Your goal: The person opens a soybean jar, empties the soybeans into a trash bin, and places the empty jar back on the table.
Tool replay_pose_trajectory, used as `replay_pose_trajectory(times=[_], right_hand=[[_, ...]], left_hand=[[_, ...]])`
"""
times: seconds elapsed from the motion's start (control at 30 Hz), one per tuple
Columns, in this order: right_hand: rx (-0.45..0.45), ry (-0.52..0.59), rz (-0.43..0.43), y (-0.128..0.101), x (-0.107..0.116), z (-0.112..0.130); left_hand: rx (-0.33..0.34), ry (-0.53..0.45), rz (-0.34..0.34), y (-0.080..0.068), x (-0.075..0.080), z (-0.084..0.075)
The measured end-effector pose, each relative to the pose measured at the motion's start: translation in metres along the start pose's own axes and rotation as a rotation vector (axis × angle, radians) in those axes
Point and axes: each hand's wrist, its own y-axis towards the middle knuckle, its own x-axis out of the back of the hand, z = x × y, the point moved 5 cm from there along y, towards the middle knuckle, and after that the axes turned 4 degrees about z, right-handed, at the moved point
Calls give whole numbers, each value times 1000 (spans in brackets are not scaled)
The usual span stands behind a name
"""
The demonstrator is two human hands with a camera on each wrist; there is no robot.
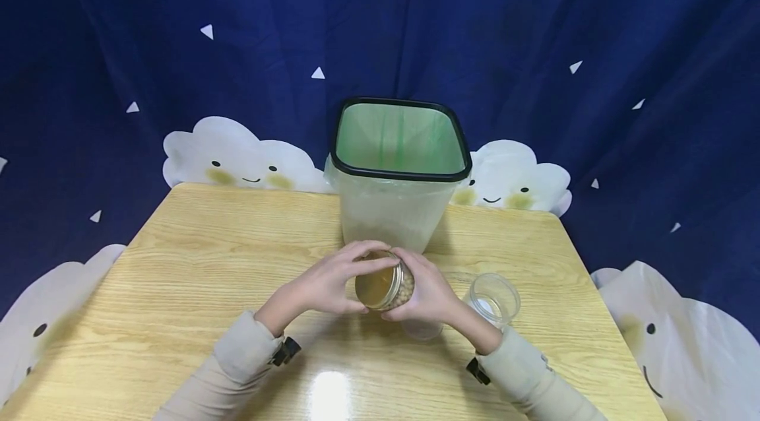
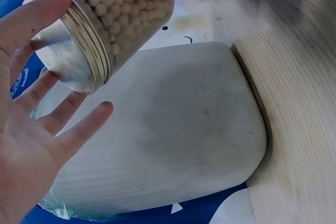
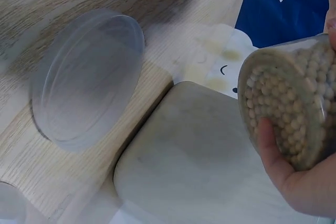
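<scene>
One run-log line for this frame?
left hand: on jar lid | right hand: grips bean jar | bin: behind | empty cup: right

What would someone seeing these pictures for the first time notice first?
Probably the jar of small beige beans, held tilted over the middle of the wooden table, with the left hand at its gold metal lid and the right hand round its body. Right behind stands a tall bin with a black rim and green liner. An empty clear container sits to the right.
</scene>
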Motion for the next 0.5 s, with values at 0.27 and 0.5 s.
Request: replay_pose_trajectory(times=[0.27, 0.5], right_hand=[[36, -19, -2, -1, 0, 0], [15, -48, -20, -2, -1, 1]], left_hand=[[-3, -23, -51, 1, -1, 2], [170, -49, -71, 0, -5, 9]])
